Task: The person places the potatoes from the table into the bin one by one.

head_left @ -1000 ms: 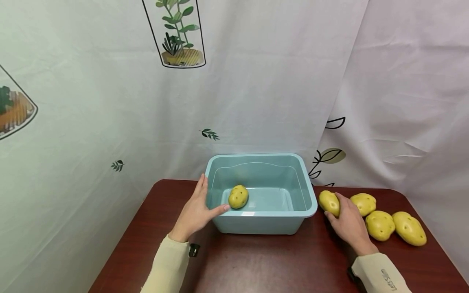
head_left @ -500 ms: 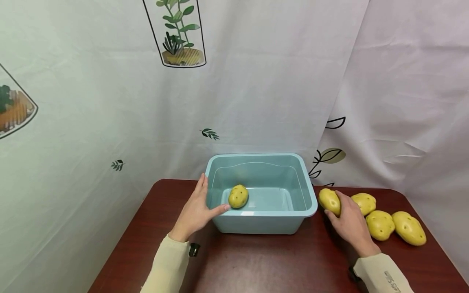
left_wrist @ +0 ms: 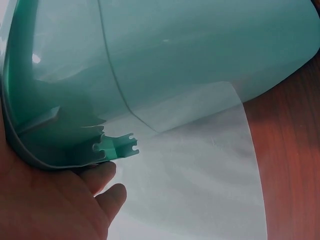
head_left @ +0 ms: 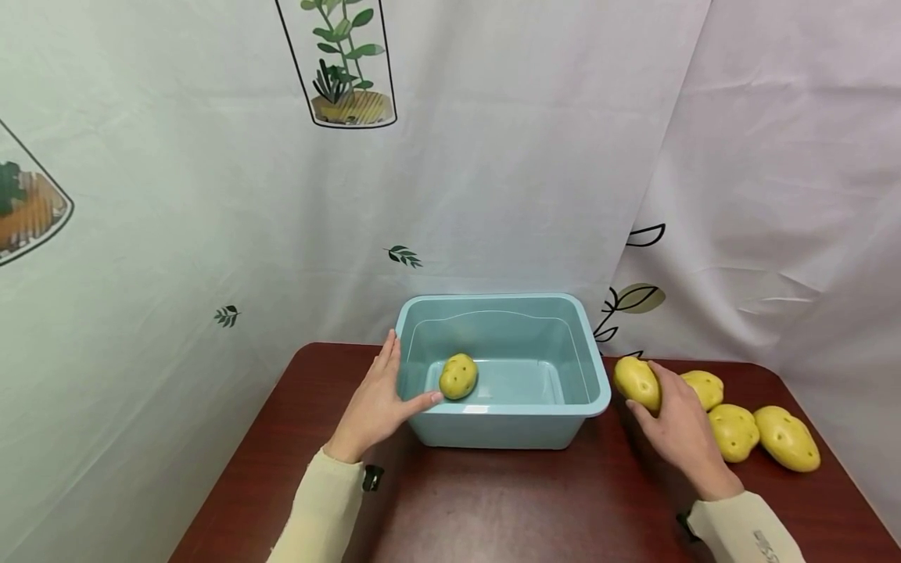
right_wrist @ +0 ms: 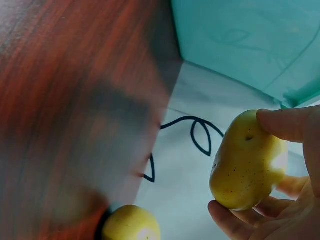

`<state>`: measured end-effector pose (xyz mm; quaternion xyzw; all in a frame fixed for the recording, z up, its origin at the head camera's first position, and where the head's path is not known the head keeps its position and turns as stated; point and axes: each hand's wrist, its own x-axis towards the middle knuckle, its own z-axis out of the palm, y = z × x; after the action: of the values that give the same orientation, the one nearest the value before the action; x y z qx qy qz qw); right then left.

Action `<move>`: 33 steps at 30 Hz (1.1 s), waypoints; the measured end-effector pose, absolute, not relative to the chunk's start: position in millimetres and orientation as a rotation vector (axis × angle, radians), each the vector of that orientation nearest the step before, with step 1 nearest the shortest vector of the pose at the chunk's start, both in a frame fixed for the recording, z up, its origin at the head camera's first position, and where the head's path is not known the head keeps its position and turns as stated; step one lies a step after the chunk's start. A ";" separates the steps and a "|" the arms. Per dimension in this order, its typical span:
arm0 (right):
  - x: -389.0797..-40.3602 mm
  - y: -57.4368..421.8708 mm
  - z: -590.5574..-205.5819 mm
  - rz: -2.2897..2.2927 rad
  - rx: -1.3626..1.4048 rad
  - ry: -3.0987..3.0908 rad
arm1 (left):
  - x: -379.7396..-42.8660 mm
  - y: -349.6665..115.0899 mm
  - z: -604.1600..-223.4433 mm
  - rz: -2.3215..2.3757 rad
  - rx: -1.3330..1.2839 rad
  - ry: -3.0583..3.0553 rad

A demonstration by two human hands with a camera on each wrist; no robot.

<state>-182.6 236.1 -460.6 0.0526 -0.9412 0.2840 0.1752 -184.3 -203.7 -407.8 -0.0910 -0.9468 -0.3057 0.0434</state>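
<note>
My right hand [head_left: 679, 426] grips a yellow potato [head_left: 637, 383] right of the light blue plastic basin [head_left: 493, 428]. The right wrist view shows this potato [right_wrist: 245, 162] between thumb and fingers, apart from the other potato [right_wrist: 131, 225] at the bottom. At the basin's front left corner, my left hand [head_left: 373, 407] rests with fairly straight fingers along the outer left side and the thumb on the front rim. Fingertips [left_wrist: 112, 197] show below the rim in the left wrist view. One potato [head_left: 458, 376] lies inside the basin, at its left.
Three more potatoes lie on the dark red table [head_left: 493, 508] at the right: one at the back [head_left: 705, 389], one in the middle [head_left: 734, 432] and one at the far right [head_left: 786, 439]. A white printed curtain [head_left: 493, 195] hangs directly behind the basin.
My right hand has raised its potato slightly and shifted a little to the right. My left hand, the basin and the other potatoes stay in place.
</note>
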 end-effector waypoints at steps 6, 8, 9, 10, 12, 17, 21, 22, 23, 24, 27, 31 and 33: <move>-181.0 235.3 -454.3 0.811 0.169 -2.635 | -184.3 -203.6 -406.8 -0.937 -0.283 -2.901; -180.5 234.8 -452.3 0.808 0.169 -2.631 | -184.1 -203.6 -406.1 -0.933 -0.289 -2.899; -180.2 234.6 -451.2 0.808 0.168 -2.630 | -184.2 -203.6 -405.9 -0.931 -0.288 -2.900; -179.8 234.2 -450.0 0.808 0.167 -2.628 | -184.2 -203.4 -405.7 -0.927 -0.290 -2.901; -179.0 233.4 -447.6 0.807 0.166 -2.626 | -184.4 -203.5 -405.9 -0.922 -0.293 -2.899; -177.7 232.4 -443.5 0.801 0.172 -2.609 | -184.7 -203.4 -406.8 -0.933 -0.293 -2.895; -177.3 232.3 -442.1 0.803 0.186 -2.581 | -184.8 -203.5 -406.9 -0.934 -0.291 -2.894; -177.2 232.2 -441.8 0.802 0.191 -2.573 | -184.8 -203.5 -407.0 -0.933 -0.289 -2.895; -177.1 232.1 -441.2 0.801 0.196 -2.567 | -184.7 -203.5 -406.9 -0.935 -0.288 -2.895; -177.0 232.0 -440.6 0.801 0.201 -2.560 | -184.6 -203.5 -406.8 -0.939 -0.289 -2.893; -176.7 231.6 -438.5 0.798 0.214 -2.544 | -184.3 -203.4 -406.8 -0.953 -0.280 -2.890; -176.3 231.0 -435.8 0.799 0.227 -2.533 | -184.2 -203.4 -407.2 -0.964 -0.273 -2.884; -175.7 231.0 -434.6 0.798 0.231 -2.528 | -184.1 -203.0 -407.0 -0.965 -0.279 -2.884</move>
<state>-175.7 231.0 -434.6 0.0842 -0.9228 0.2913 0.2379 -184.1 -203.0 -407.0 -0.0913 -0.9434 -0.3158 0.0438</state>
